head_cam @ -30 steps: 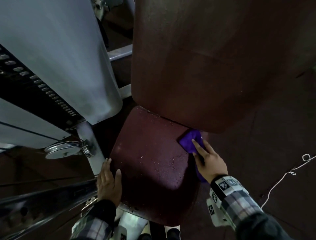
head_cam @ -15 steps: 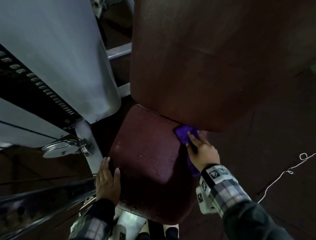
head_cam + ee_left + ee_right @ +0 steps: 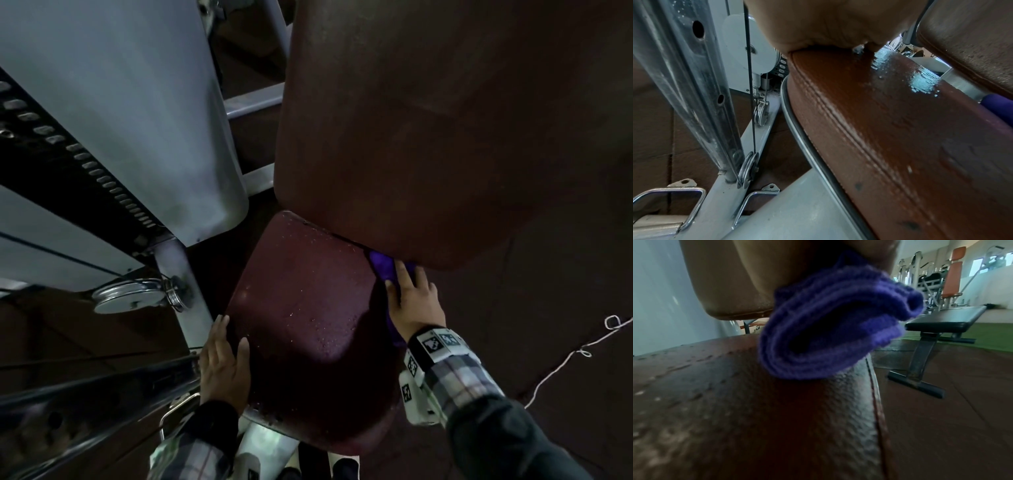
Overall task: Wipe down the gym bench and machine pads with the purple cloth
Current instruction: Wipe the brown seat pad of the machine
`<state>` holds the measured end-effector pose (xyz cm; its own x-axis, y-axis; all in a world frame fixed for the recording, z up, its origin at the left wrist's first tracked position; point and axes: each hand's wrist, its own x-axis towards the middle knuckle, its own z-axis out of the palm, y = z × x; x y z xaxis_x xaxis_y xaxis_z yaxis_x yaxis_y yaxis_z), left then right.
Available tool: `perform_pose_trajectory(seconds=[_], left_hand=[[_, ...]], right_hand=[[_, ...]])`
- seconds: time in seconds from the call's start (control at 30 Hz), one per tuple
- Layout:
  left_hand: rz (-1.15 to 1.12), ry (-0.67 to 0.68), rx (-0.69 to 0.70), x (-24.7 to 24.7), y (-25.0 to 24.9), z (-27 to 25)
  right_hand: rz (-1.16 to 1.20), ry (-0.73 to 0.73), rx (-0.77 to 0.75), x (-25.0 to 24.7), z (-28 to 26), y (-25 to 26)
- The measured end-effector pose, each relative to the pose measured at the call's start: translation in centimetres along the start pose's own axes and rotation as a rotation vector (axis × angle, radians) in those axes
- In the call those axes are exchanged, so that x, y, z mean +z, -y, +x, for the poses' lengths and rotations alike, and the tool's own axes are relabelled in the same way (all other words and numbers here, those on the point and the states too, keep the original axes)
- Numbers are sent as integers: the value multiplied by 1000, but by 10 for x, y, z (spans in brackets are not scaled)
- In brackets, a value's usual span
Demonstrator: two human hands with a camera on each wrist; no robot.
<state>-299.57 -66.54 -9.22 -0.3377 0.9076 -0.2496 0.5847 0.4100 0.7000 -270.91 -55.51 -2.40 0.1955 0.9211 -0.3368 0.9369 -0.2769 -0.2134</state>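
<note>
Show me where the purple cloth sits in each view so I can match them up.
Head: purple cloth right of centre, under the right hand, at the seat pad's back right corner.
Left wrist: a sliver at the right edge, beyond the wet seat pad.
Right wrist: centre, bunched on the pad's edge.
Shared landmark: the seat pad.

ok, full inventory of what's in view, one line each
seat pad: 1, maroon, wet with droplets, centre
back pad: 1, brown, above the seat
cloth: 1, purple, folded, at the seat's right rear edge
machine cover: 1, grey, left
pulley: 1, silver, left of the seat
flat bench: 1, black, background
string: 1, white, on the floor, right
left hand: flat on the seat's left edge
right hand: pressing the cloth
</note>
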Motion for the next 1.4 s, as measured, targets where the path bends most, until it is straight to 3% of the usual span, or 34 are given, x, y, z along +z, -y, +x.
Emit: perform_pose_trajectory(seconds=[0.1,0.2,0.4,0.63,0.83,1.0,1.2,1.4], left_hand=[[-9,-2,-5,0,-2,-1],[-2,-8,7,-1,-3,-1],[-5,-2,0,0,0,-1],[-17,9,-16,0,0,-1],[-27,17,-15,-2,-2,-1],[-29,9,-10,-3,-1,-1],[-33,19,-20,-2,-1,-1],[-28,19,-22,-2,-2,-2]], right_hand=[[-64,-42,-15,6,-15,-5],[-39,-117,-127,20,-33,-15],[29,26,-6,17,-20,4],[-58,121,-110,11,0,51],[-121,142,-276,7,-25,18],[16,125,-114,3,-24,-3],[-11,111,-32,0,-2,28],[-67,188,-224,4,-16,38]])
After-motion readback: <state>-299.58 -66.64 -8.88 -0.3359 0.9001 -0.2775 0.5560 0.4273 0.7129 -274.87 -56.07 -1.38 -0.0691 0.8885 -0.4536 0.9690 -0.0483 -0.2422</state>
